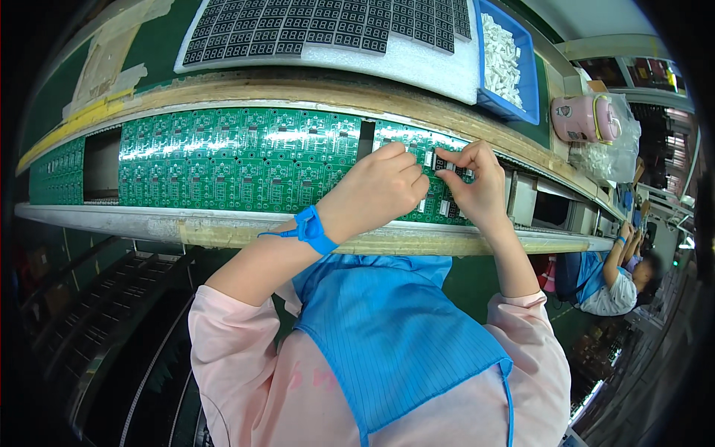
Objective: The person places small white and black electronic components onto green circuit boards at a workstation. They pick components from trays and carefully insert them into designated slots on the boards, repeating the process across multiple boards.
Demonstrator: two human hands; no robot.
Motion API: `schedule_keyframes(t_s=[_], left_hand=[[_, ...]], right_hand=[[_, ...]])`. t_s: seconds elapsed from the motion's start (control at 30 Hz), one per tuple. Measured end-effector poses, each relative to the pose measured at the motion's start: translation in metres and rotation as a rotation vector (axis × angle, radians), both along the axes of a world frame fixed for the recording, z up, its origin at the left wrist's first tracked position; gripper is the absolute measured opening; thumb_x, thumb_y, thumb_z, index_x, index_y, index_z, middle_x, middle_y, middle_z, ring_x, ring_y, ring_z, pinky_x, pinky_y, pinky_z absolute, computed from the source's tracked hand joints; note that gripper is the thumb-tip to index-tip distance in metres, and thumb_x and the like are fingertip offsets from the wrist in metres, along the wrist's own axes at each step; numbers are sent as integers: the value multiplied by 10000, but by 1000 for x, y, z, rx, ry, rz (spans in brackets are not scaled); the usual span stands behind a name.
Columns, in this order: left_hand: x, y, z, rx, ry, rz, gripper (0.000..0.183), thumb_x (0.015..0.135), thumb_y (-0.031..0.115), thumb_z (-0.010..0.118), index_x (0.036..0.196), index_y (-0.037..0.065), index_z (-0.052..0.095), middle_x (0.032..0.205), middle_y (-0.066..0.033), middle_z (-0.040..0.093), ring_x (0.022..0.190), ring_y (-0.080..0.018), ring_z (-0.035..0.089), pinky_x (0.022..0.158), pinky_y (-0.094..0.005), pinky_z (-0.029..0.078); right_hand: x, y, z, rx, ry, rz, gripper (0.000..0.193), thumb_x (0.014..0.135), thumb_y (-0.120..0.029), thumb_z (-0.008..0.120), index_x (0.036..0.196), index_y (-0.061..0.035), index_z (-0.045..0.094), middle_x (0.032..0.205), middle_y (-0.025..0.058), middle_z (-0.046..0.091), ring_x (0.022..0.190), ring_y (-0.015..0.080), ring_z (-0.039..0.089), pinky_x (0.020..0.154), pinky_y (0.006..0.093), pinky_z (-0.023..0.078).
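My right hand (482,182) pinches a small black digit display (441,163) between thumb and fingers, right at the surface of a green circuit board (395,132). To its left, my left hand (381,183) is closed over the same board with its fingers curled downward; whatever the fingertips hold is hidden. A white connector (428,159) stands beside the display. Nearer to me on this board sit another black display (451,209) and another white connector (421,206). A blue strap (311,230) with a cord circles my left wrist.
Joined green boards (238,160) fill the rail to the left. Beyond the rail, rows of black displays (298,26) lie on white foam (417,63). A blue bin (530,100) holds many white connectors (500,59). Farther right are a pink container (577,119) and another person (614,279).
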State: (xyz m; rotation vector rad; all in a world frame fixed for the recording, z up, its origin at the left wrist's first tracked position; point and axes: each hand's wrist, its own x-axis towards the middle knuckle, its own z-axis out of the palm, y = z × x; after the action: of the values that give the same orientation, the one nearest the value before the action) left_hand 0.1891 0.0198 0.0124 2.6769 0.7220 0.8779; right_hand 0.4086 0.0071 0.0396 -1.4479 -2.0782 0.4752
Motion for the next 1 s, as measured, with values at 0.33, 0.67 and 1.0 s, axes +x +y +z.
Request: schedule_keyframes(t_s=[0.33, 0.67, 1.0], left_hand=[[0, 0, -1, -6, -1, -9, 229, 718, 170, 763, 882, 31, 685, 898, -60, 677, 916, -209, 648, 838, -342, 505], [-7, -3, 33, -555, -343, 63, 225, 777, 98, 802, 960, -7, 721, 888, -54, 698, 810, -167, 669, 732, -308, 546], [2, -19, 48, -1549, -795, -65, 291, 916, 48, 702, 1172, -90, 684, 1007, -128, 734, 946, -135, 694, 824, -253, 573]], right_hand=[[-8, -6, 20, 121, -333, 153, 216, 740, -76, 793, 953, -51, 776, 1064, 102, 694, 965, 303, 612, 846, 443, 498], [-11, -19, 35, -108, 83, 59, 411, 751, -58, 813, 1147, -33, 706, 1095, 121, 632, 891, 263, 628, 740, 352, 534], [-17, -54, 33, 204, 152, 152, 448, 739, 24, 827, 1164, 32, 687, 1114, 162, 636, 879, 240, 702, 715, 317, 603]])
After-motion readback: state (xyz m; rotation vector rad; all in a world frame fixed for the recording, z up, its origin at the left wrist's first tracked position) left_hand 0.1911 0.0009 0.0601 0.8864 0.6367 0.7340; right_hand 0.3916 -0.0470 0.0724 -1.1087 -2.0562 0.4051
